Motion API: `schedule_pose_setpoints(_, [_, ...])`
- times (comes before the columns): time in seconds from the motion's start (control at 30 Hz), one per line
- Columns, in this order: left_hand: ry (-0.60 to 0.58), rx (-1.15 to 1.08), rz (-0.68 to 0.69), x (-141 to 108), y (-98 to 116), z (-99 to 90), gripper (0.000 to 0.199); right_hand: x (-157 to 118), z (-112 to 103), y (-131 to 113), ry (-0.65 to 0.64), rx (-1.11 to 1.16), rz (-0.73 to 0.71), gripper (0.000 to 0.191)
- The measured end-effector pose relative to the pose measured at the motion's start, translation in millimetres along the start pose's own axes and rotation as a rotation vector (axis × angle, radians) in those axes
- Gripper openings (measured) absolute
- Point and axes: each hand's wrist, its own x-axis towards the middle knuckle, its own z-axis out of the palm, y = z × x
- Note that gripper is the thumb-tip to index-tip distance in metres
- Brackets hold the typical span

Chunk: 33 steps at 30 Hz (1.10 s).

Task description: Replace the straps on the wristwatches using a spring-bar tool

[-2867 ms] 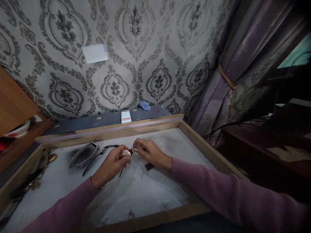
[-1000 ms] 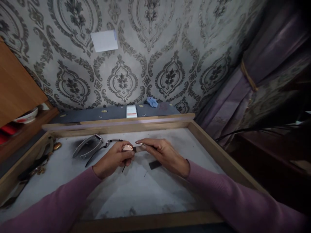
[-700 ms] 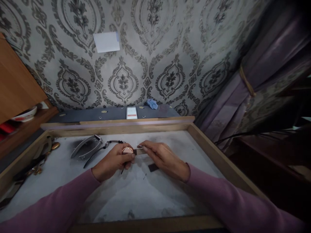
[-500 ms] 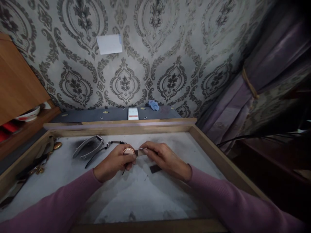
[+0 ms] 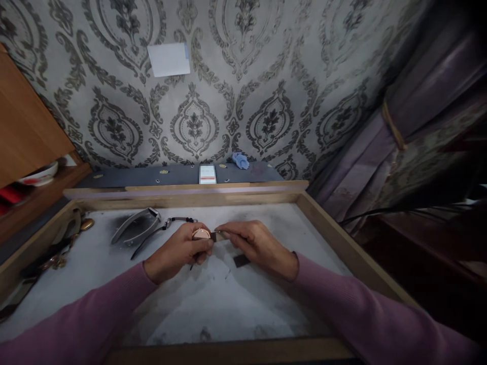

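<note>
My left hand (image 5: 185, 249) is closed around a round watch (image 5: 201, 234) with a shiny copper-coloured rim and pale face. A short dark strap piece sticks out of the watch toward the right. My right hand (image 5: 258, 246) is pinched at that strap, its fingertips on a thin, light-coloured item too small to name. Under my right hand's fingers lies a dark flat piece (image 5: 241, 260) on the white surface. A tiny thin item (image 5: 227, 274) rests a little left of it.
A wooden-rimmed tray (image 5: 190, 202) surrounds my hands. Grey-strapped watch (image 5: 137, 228) and thin-banded watch (image 5: 167, 223) lie left; several watches and straps line the left edge. Behind stand a lit phone (image 5: 207, 174) and blue cloth (image 5: 241, 160). A curtain (image 5: 365, 147) hangs right.
The view has tilted slightly, so the scene sits a little higher. My right fingertips have shifted slightly at the strap, and the thin item shows less. My left hand keeps its hold on the watch.
</note>
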Motion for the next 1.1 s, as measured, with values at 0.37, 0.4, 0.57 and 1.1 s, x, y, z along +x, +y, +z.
schedule_pose_setpoints(0.37, [0.004,-0.113,-0.011,-0.1,-3.7,1.8,0.02,-0.2,0.8,2.8,-0.026,0.026,-0.043,0.03])
schedule_pose_setpoints(0.4, [0.007,-0.118,-0.006,-0.2,-4.1,2.0,0.02,0.1,0.6,2.6,-0.03,0.028,-0.045,0.031])
schedule_pose_setpoints(0.57, [0.014,-0.122,0.019,0.3,-5.8,2.8,0.019,1.5,-0.1,0.9,-0.033,0.043,-0.065,0.033])
schedule_pose_setpoints(1.1, [-0.001,-0.129,0.044,2.0,-7.7,2.2,0.022,1.4,0.8,2.9,-0.012,0.093,-0.08,0.032])
